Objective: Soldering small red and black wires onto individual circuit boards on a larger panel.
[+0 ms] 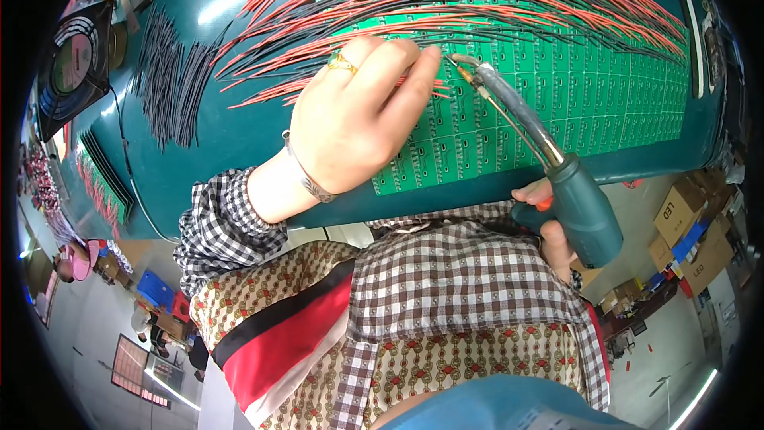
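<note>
- The table [239,123] has a smooth, glossy teal top.
- The circuit boards [557,103] look matt green.
- The soldering tool [577,207] has a matt teal plastic grip and a shiny metal tip.
- The left hand [362,115] wears a metal ring and bracelet.
- The sleeve [215,231] is checked cloth.

Left hand [354,115] on circuit-board panel [573,103], soldering gun [577,207] alongside.

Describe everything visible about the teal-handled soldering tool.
The soldering tool has a chunky teal pistol-style handle with an orange trigger, gripped by the right hand at the table's near edge. A long thin metal shaft in clear tubing slants up-left to a brass-coloured tip, which meets the green circuit board panel right beside the left hand fingertips.
</note>
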A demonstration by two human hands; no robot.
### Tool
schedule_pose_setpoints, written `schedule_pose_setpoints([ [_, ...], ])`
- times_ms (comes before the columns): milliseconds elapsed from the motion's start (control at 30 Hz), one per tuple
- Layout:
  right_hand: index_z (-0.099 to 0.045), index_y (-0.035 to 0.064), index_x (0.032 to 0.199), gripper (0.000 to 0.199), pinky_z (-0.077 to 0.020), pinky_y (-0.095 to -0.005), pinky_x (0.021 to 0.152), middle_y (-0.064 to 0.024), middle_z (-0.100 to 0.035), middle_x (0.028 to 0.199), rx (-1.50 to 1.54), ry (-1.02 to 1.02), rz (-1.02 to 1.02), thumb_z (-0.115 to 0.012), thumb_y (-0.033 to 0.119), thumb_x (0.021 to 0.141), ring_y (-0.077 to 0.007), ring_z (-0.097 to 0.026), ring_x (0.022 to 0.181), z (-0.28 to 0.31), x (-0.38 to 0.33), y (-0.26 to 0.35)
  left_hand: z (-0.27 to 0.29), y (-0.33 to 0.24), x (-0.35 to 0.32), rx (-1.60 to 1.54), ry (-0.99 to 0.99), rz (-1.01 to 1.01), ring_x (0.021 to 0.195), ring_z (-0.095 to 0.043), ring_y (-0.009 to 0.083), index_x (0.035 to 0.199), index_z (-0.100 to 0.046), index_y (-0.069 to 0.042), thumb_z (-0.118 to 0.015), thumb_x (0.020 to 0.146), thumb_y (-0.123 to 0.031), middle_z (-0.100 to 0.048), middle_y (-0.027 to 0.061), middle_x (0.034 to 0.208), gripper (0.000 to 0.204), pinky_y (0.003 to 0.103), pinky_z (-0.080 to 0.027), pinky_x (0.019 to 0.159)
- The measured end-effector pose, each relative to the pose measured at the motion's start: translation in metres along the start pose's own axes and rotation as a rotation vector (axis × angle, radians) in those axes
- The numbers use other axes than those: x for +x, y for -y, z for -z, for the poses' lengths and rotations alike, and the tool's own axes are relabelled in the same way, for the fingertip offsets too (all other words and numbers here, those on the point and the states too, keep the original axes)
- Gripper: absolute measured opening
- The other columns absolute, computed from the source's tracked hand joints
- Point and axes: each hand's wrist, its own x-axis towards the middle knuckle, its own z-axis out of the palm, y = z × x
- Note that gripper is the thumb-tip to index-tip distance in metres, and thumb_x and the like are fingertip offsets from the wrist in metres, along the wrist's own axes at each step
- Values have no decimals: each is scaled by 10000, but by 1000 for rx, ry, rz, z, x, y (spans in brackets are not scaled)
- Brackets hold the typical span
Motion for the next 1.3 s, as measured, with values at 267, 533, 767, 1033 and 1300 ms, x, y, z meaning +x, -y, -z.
schedule_pose_setpoints([
  [267, -584, -45, 992, 581, -541, -394, 810, -146, -619, 899, -38, 17, -11, -738, 491, 826, -258, -637, 879, 1, 2, 1, 0, 0, 0, 0, 5, 0, 779, -594, 199, 1065, -703, 15, -668, 620, 4, -617, 68, 930, 446, 290, -509, 667],
  [533, -583, -49, 1017, 586, -540, -392, 820, -154, -629, 922, -49, 38, -4, -718, 494, 843, -262, -642, 900, 4, 0, 1, 0, -1, 0, -8, 14, 12, 775, -591, 202, 1070, -700, 16, -669, 623, -8, -614, 72, 937, 449, 291, -507, 663],
  [767, -584, -48, 1051, 671, -544, -392, 820, -169, -647, 956, -5, -42, 16, -726, 564, 813, -266, -654, 909, 1, -5, 0, 1, 0, 0, -1, 22, 5, 776, -589, 204, 1078, -697, 12, -663, 636, -13, -612, 71, 941, 444, 293, -506, 668],
  [1033, -579, -57, 1069, 687, -559, -385, 818, -166, -648, 953, 73, -86, 5, -723, 565, 815, -262, -659, 908, -2, -5, -2, 0, 0, 1, -13, 18, 19, 774, -587, 206, 1078, -694, 18, -665, 631, 2, -612, 78, 937, 448, 291, -504, 664],
  [1300, -544, -90, 1126, 706, -573, -390, 812, -171, -637, 964, 134, -106, 36, -696, 541, 848, -270, -659, 908, -1, -4, 0, 3, 7, 0, -126, -3, 44, 830, -620, 235, 1064, -697, 10, -671, 689, 57, -644, 106, 1015, 380, 304, -513, 697],
])
